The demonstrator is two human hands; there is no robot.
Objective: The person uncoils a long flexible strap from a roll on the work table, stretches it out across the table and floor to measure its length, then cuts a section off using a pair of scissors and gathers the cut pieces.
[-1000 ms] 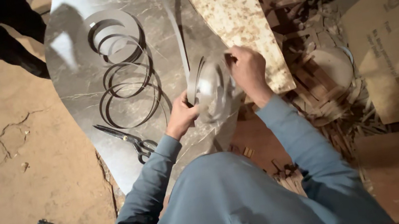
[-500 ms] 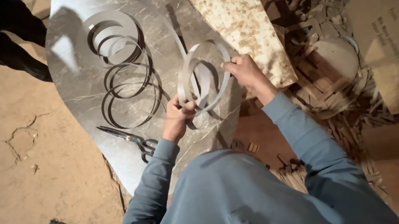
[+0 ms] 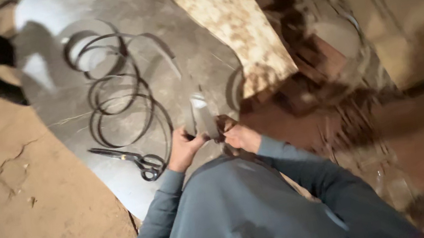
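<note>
On the near edge of the metal sheet [image 3: 122, 82], both hands pinch a thin metal strip [image 3: 201, 116].
Left hand [image 3: 184, 148] and right hand [image 3: 240, 136] are closed on it; its raw edge could cut them, and scissors [image 3: 131, 159] lie just left.

Scissors [image 3: 131, 159] on metal sheet [image 3: 171, 35], below coils [image 3: 112, 89]

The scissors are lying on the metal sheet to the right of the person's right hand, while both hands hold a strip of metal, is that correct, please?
Not quite: in the head view the scissors lie on the metal sheet to the left of the left hand, not right of the right hand. Both hands do hold the metal strip.
</note>
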